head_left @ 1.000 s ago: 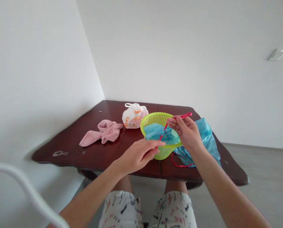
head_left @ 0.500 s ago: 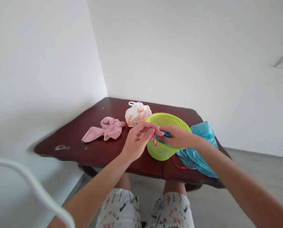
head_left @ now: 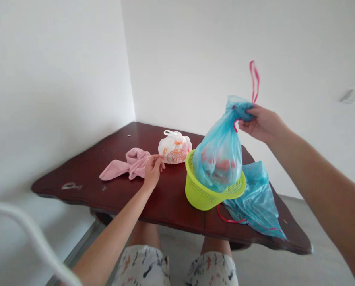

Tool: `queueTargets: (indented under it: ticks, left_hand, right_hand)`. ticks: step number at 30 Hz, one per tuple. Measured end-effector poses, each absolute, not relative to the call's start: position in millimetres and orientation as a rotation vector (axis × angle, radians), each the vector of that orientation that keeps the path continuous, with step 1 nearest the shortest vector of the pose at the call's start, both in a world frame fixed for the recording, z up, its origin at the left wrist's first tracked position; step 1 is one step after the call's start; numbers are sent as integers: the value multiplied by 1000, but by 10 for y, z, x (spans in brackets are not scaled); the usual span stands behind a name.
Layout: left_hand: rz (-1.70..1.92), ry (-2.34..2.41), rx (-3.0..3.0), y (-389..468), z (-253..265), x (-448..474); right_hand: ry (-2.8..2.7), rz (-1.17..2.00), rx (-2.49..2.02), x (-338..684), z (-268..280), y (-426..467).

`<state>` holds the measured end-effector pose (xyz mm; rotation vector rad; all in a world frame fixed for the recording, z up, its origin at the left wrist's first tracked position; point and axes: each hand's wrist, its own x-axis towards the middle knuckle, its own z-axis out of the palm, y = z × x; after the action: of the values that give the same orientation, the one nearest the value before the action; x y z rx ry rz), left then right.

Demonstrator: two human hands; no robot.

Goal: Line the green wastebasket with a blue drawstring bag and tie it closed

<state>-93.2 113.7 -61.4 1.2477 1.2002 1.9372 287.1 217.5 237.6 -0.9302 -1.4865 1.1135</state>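
My right hand [head_left: 262, 121] is closed round the gathered neck of a translucent blue drawstring plastic bag [head_left: 220, 149]. A pink drawstring loop sticks up above that grip. Reddish contents show blurrily through the bag, whose lower part hangs inside a lime-green plastic basket [head_left: 202, 196]. The basket leans to one side on the table. My left hand [head_left: 154, 169] is over the table, its fingers loosely bent and partly apart, with nothing visible in them. It is beside a crumpled pink cloth [head_left: 117, 169] and just in front of a white plastic bag with orange print [head_left: 175, 147].
The dark red wooden table [head_left: 171, 198] has a wavy edge and stands near white walls. A second blue plastic bag [head_left: 256, 198] with a red drawstring lies flat right of the basket. A white cable [head_left: 31, 234] crosses the lower left.
My right hand has lifted the blue bag by its neck, up and to the right, from inside the basket. My left hand has moved left, away from the drawstring. The basket has tilted.
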Motion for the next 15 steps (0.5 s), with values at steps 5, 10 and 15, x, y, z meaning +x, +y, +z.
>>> queueTargets:
  ticks: [5, 10, 15]
  left_hand:
    - [1760, 1258, 1272, 1186, -1107, -936]
    - [1547, 1287, 1403, 1178, -1240, -915]
    - [1385, 1360, 1554, 1096, -1265, -942]
  right_hand:
    - [-1484, 691, -691, 2962, 2773, 2641]
    - [-1604, 283, -834, 2917, 2407, 3223]
    - [-1804, 319, -1099, 2759, 1444, 3350]
